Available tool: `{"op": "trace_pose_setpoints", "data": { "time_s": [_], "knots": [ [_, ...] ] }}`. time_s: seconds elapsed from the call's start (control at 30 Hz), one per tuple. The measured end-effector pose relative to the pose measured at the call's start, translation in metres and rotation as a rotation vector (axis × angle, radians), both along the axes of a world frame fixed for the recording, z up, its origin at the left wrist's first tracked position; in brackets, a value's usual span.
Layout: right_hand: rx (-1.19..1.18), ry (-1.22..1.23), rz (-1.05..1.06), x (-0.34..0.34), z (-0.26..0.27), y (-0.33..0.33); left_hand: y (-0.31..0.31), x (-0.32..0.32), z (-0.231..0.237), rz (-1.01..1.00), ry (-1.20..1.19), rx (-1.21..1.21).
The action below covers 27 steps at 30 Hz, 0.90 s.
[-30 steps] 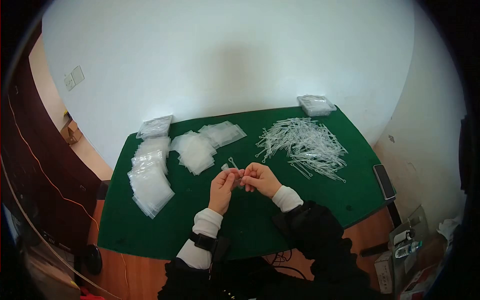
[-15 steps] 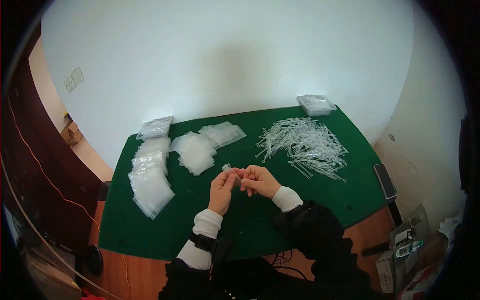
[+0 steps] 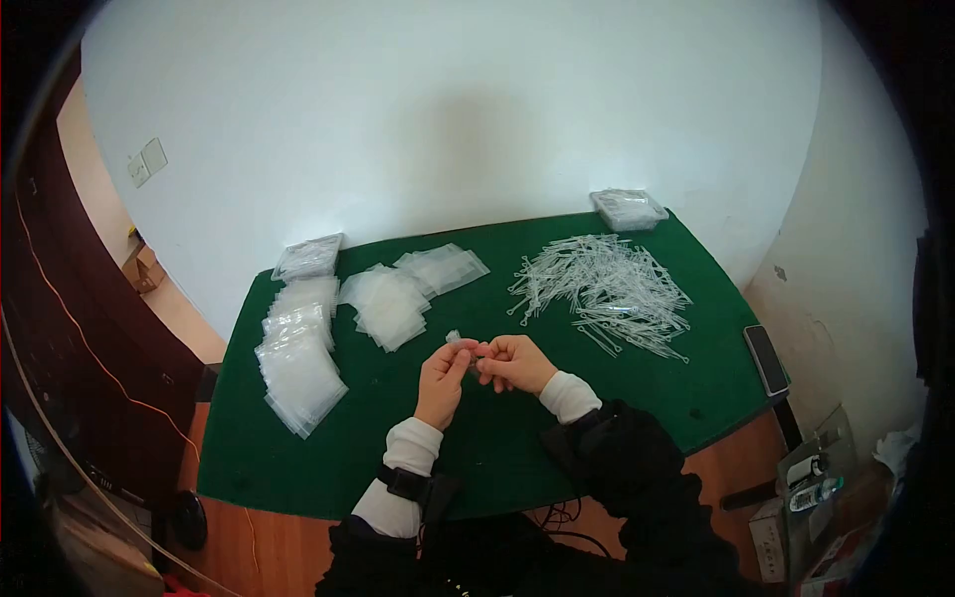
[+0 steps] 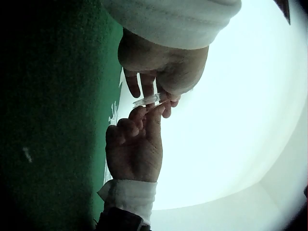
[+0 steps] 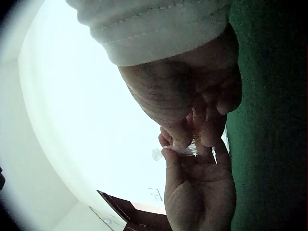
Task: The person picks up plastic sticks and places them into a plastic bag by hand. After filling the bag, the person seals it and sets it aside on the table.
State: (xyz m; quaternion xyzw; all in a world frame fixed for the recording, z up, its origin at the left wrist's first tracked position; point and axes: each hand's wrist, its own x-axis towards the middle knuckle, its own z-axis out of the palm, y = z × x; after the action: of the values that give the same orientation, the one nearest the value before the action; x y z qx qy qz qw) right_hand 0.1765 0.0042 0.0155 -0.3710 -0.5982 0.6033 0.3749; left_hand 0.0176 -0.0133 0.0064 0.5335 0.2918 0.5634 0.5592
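Note:
My left hand (image 3: pixel 441 386) and right hand (image 3: pixel 521 364) meet fingertip to fingertip above the near middle of the green table (image 3: pixel 557 438). Between them is a small clear plastic bag (image 3: pixel 454 336), its crumpled end poking up past the left fingers. The left hand pinches it between thumb and fingers; in the left wrist view the bag (image 4: pixel 147 100) spans the gap between both hands. From the right wrist view, the right thumb and index finger pinch the clear plastic (image 5: pixel 188 150) as well. Fingers hide most of what the bag contains.
Clear sticks with ringed ends (image 3: pixel 607 289) lie heaped at right. Flat clear bags (image 3: pixel 390 306) are spread left of centre, with an overlapping row of bags (image 3: pixel 303 373) further left. Filled clear trays (image 3: pixel 629 209) stand at both back corners. A phone (image 3: pixel 765 360) lies at the right edge.
A second ago a ring-ended clear stick stood up between the hands; half a second ago it had dropped from sight among the fingers. The right hand has shifted slightly down.

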Motion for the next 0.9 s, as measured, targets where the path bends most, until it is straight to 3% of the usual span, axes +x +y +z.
{"op": "trace_pose_setpoints", "data": {
  "time_s": [0.37, 0.5, 0.77, 0.9],
  "knots": [
    [-0.095, -0.173, 0.046, 0.000, 0.000, 0.000, -0.002, 0.001, 0.001, 0.009, 0.026, -0.017],
    [-0.084, -0.033, 0.088, -0.001, -0.009, 0.003, -0.003, 0.002, 0.002, 0.059, 0.043, 0.024],
    [-0.099, -0.014, 0.083, 0.000, -0.010, 0.004, 0.001, 0.001, -0.005, 0.050, 0.184, 0.134],
    [0.037, -0.138, 0.012, 0.002, -0.012, 0.006, 0.001, 0.002, -0.003, 0.075, 0.043, 0.042]
  ]
}}
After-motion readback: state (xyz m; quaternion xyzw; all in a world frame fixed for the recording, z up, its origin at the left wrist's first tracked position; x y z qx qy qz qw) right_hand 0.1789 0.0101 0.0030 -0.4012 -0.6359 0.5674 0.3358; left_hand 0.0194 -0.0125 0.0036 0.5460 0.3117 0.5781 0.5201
